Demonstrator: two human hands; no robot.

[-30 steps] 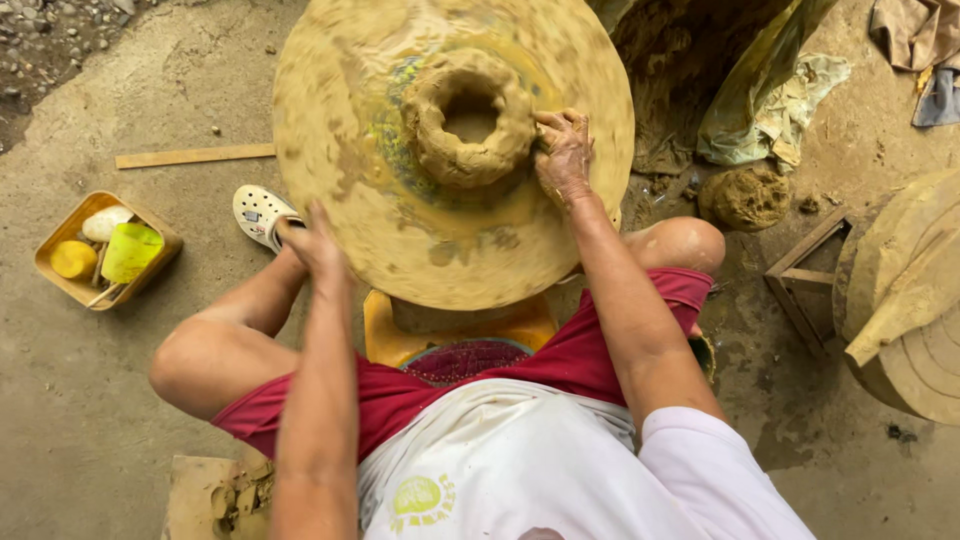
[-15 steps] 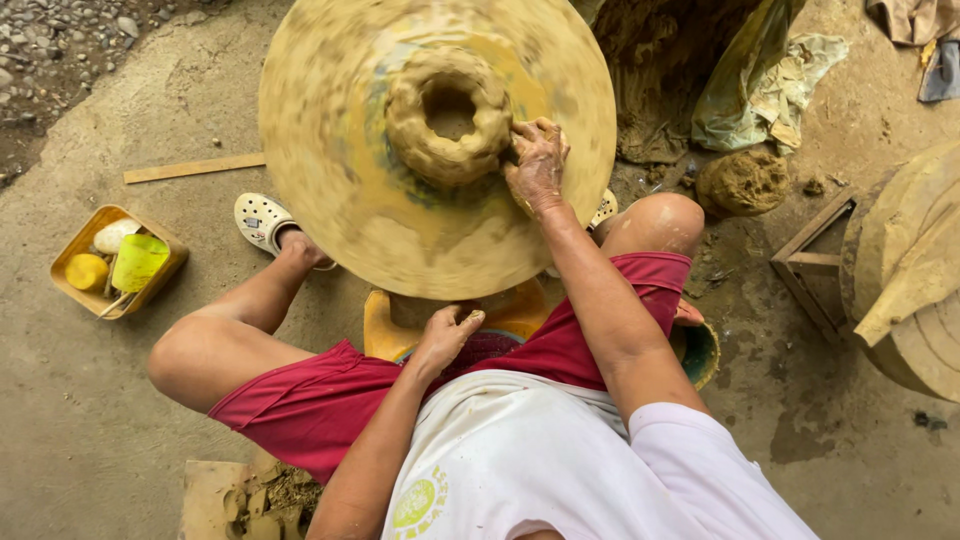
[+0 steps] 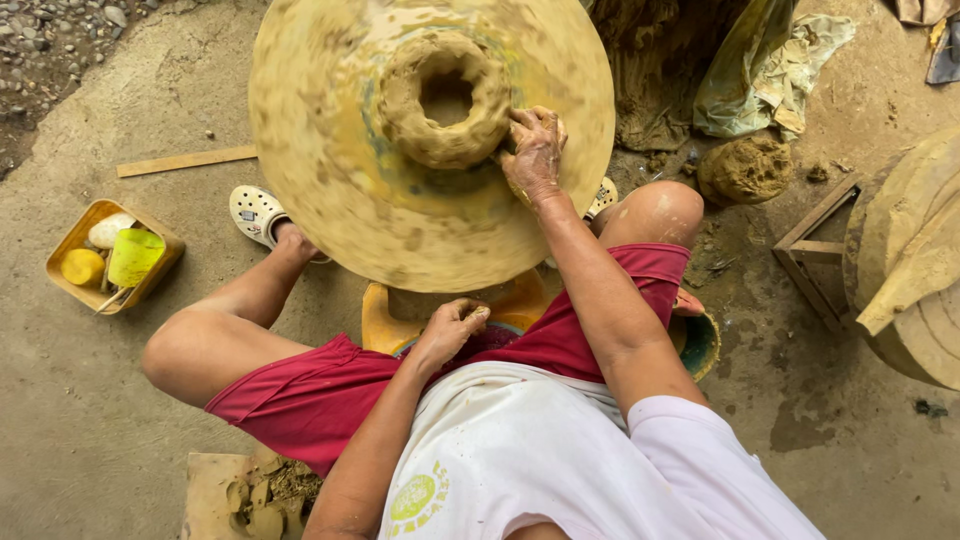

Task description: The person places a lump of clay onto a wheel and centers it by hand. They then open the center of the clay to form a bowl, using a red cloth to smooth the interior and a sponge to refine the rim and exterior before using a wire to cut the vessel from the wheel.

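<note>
A thick ring of brown clay (image 3: 443, 98) sits in the middle of a large round wheel (image 3: 330, 200), which is blurred as if turning. My right hand (image 3: 533, 150), smeared with clay, presses its fingers against the ring's right side. My left hand (image 3: 452, 328) is low between my knees, just under the wheel's near rim, fingers curled over a dark bowl (image 3: 480, 340) that stands on a yellow base (image 3: 385, 320). Whether the left hand holds anything is hidden.
A yellow tray (image 3: 70, 235) with a sponge and small tools lies at left on the concrete floor. A wooden slat (image 3: 185, 160) lies beyond it. At right are a lump of clay (image 3: 745, 168), crumpled plastic sheet (image 3: 765, 70), a wooden frame (image 3: 815, 250) and another wheel (image 3: 915, 260).
My left hand left the wheel's near-left rim and came down between my knees to the bowl. My right hand stayed against the clay ring, and the view shifted slightly.
</note>
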